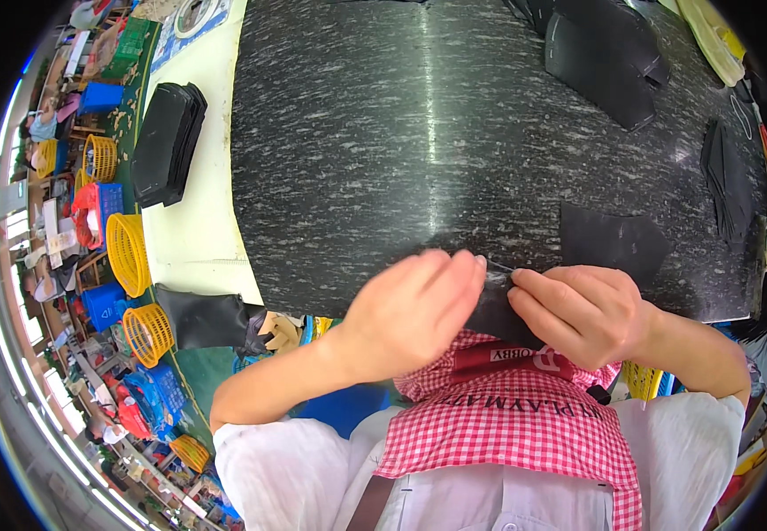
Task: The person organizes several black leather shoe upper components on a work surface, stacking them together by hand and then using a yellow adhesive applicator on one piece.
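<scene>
Close to the front edge of the dark speckled work surface (357, 133), my left hand (414, 305) and my right hand (582, 310) face each other. Both pinch the upper edge of one black leather-like piece (503, 311), which hangs between them in front of my checked apron. My left fingers cover much of its left end, so its full shape is hidden. Just beyond my right hand, another flat black cut piece (613, 239) lies on the surface.
A stack of black pieces (169, 146) sits on the pale board at left. More black pieces (600, 62) lie at far right, with a fanned stack (725, 181) nearer. Yellow baskets (127, 255) stand left of the table; people work beyond.
</scene>
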Demonstrator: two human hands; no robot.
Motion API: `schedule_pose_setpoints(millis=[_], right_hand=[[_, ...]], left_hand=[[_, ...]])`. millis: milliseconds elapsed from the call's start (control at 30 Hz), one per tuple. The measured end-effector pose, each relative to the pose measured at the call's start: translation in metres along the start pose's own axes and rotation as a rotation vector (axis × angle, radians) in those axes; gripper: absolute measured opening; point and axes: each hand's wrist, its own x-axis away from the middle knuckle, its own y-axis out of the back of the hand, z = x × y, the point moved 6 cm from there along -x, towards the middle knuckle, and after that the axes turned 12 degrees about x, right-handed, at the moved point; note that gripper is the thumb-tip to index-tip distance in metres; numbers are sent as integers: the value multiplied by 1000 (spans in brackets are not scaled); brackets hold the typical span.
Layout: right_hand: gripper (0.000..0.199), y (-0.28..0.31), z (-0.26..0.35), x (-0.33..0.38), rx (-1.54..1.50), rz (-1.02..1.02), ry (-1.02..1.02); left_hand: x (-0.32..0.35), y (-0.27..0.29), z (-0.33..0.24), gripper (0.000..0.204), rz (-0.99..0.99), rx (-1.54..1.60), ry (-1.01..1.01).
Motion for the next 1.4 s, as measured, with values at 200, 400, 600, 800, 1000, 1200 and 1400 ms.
schedule_pose_setpoints(millis=[200, 400, 600, 800, 1000, 1200, 1400], right_hand=[[24, -4, 7, -3, 40, -3, -2], [24, -4, 5, 1, 28, -10, -13], [27, -5, 8, 2, 34, -24, 16], [25, -4, 7, 2, 48, 27, 20], [23, -7, 6, 10, 43, -17, 17], [23, -4, 11, 2, 82, 80, 25], [25, -7, 4, 9, 43, 81, -5]], left_hand=[[-12, 5, 6, 34, 21, 118, 23], [-27, 5, 3, 34, 344, 88, -104], [-21, 0, -7, 33, 114, 19, -22], [-14, -6, -15, 29, -29, -98, 112], [5, -10, -13, 28, -172, -59, 96], [4, -17, -28, 41, 5, -309, 0], [7, -6, -5, 40, -208, 120, 245]])
